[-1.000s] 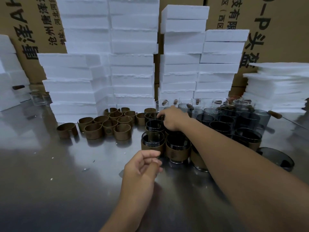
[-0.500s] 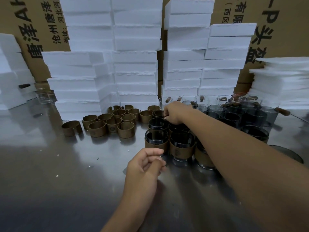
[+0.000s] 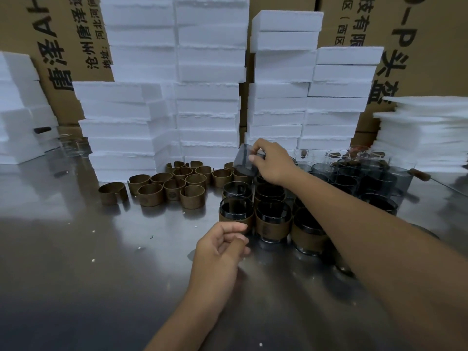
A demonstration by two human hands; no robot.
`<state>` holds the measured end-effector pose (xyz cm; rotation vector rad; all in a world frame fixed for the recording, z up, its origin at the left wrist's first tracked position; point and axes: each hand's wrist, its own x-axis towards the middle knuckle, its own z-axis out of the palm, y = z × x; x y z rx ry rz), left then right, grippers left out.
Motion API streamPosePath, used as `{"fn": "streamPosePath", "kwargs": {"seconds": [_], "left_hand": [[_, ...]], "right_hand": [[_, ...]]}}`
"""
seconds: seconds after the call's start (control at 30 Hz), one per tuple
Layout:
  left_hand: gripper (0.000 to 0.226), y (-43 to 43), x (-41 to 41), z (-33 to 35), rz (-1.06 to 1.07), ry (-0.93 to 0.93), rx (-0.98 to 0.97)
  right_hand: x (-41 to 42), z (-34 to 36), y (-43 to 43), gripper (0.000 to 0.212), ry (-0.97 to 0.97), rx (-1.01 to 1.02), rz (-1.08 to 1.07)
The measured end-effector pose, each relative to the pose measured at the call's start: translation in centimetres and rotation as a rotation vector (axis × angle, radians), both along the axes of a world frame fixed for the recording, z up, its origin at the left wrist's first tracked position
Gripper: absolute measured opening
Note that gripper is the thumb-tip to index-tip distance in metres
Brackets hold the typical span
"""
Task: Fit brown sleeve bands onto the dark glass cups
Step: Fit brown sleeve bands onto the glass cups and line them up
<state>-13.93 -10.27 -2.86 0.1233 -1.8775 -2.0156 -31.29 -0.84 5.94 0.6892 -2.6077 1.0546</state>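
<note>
My right hand (image 3: 274,163) holds a bare dark glass cup (image 3: 244,162) tilted in the air above the other cups. Several dark cups wearing brown sleeve bands (image 3: 272,220) stand in a cluster at the table's middle. More bare dark cups (image 3: 354,176) stand behind my right forearm. A group of loose brown sleeve bands (image 3: 174,184) sits left of the cups. My left hand (image 3: 220,245) hovers over the table in front of the banded cups, fingers loosely curled and holding nothing.
Tall stacks of white foam blocks (image 3: 207,97) stand right behind the bands and cups, with cardboard boxes (image 3: 417,46) behind them. More foam (image 3: 425,133) is piled at right and far left. The shiny metal table (image 3: 76,262) stretches toward me.
My right hand took hold of a dark cup among the cluster and lifted it up and tilted it. My left hand stayed in place.
</note>
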Motion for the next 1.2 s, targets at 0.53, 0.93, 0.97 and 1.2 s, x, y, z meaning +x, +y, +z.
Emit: {"fn": "streamPosePath", "kwargs": {"seconds": [0.53, 0.93, 0.97, 1.2], "left_hand": [[0.050, 0.9, 2.1, 2.5, -0.112, 0.161, -0.010], [0.017, 1.1, 3.5, 2.1, -0.111, 0.097, 0.040], [0.019, 1.1, 3.5, 2.1, -0.106, 0.087, 0.033], [0.037, 1.5, 3.8, 2.1, -0.090, 0.064, -0.038]], "right_hand": [[15.9, -1.7, 3.9, 0.020, -0.099, -0.373, 0.221], [20.0, -6.5, 3.8, 0.036, -0.466, -0.838, 0.212], [19.9, -6.8, 3.9, 0.039, -0.460, -0.809, 0.247], [19.3, -7.7, 3.1, 0.049, -0.358, -0.730, 0.199]]}}
